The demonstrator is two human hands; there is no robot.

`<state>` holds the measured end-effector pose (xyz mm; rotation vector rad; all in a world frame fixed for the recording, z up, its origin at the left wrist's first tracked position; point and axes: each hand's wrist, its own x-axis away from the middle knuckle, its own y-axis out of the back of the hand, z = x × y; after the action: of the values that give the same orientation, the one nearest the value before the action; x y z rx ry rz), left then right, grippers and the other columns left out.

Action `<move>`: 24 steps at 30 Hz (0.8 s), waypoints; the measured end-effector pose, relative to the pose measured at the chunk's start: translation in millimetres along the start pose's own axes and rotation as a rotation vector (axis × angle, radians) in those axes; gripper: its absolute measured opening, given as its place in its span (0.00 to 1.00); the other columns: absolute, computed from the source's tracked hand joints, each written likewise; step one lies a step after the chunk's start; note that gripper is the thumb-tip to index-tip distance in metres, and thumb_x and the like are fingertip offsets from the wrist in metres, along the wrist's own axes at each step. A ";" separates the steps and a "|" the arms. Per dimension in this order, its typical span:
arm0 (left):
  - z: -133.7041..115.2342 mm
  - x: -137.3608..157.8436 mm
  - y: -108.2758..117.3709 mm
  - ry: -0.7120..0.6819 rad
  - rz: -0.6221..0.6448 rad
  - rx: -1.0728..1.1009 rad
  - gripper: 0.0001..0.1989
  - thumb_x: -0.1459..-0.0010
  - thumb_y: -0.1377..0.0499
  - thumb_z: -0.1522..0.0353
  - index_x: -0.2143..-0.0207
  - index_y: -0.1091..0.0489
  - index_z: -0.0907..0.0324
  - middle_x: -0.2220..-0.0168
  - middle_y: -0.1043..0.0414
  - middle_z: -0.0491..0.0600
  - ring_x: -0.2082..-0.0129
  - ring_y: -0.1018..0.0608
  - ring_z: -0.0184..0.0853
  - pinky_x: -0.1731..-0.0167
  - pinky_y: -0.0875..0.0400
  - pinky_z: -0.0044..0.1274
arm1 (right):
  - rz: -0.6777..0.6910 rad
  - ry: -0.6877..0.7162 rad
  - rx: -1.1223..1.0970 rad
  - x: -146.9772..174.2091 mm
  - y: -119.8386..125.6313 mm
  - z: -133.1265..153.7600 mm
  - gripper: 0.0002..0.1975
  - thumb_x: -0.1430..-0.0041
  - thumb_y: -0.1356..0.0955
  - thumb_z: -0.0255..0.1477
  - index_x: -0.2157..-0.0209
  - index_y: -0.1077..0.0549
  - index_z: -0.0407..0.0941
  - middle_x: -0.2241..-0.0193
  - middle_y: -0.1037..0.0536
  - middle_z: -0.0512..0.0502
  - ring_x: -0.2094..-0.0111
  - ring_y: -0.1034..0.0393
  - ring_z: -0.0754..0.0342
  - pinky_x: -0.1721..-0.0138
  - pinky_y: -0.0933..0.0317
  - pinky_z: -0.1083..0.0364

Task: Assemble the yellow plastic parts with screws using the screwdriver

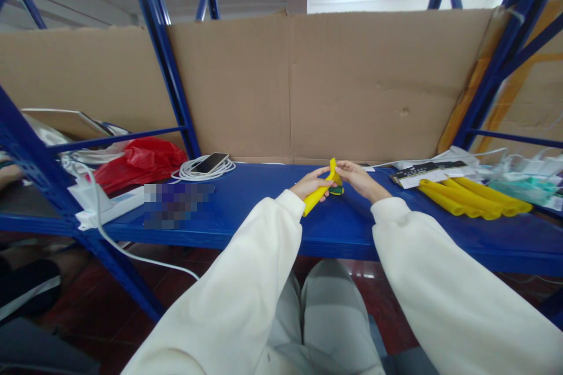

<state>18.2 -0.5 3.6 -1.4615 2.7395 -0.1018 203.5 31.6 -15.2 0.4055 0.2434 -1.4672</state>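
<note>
Over the middle of the blue shelf, my left hand (pixel 313 183) is closed round a yellow roll (pixel 313 201) of thin sheet material, which slants down toward me. My right hand (pixel 357 179) pinches the loose upper part of the same yellow material, and a flap of it stands up between the hands. Just below the fingers is a small green and yellow item (pixel 336 190), partly hidden, whose kind I cannot make out. Several similar yellow rolls (pixel 472 198) lie side by side to the right.
On the left of the blue shelf (pixel 246 220) are a phone (pixel 211 163) on a coiled white cable (pixel 187 171), a red plastic bag (pixel 139 163) and a white power strip (pixel 116 205). Clear plastic packaging (pixel 534 179) lies far right. A cardboard panel (pixel 352 88) closes the back between blue posts.
</note>
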 end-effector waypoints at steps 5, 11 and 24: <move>0.2 0.2 0.0 -0.002 0.003 0.009 0.37 0.44 0.40 0.77 0.33 0.46 0.54 0.68 0.23 0.48 0.82 0.29 0.26 0.82 0.36 0.17 | -0.009 -0.001 0.038 -0.5 1.1 0.6 0.21 0.56 0.24 0.44 0.66 0.28 0.46 0.63 0.21 0.46 0.63 0.27 0.53 0.61 0.33 0.53; -1.2 2.2 -1.8 -0.003 0.002 0.008 0.36 0.43 0.41 0.77 0.33 0.46 0.55 0.68 0.23 0.47 0.82 0.29 0.26 0.82 0.36 0.17 | -0.008 -0.001 0.053 0.5 1.8 2.3 0.20 0.56 0.25 0.44 0.66 0.28 0.46 0.64 0.21 0.46 0.63 0.27 0.53 0.63 0.33 0.54; -3.9 5.4 -6.8 -0.027 -0.064 0.043 0.34 0.41 0.43 0.78 0.34 0.45 0.55 0.70 0.25 0.46 0.83 0.30 0.26 0.83 0.38 0.17 | -0.089 -0.009 0.099 1.2 -4.7 1.3 0.22 0.55 0.26 0.48 0.66 0.28 0.46 0.62 0.21 0.44 0.61 0.27 0.51 0.59 0.34 0.52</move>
<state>20.5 -8.6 8.0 -1.5278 2.6525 -0.1408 198.8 29.7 -15.0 0.4734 0.1837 -1.5722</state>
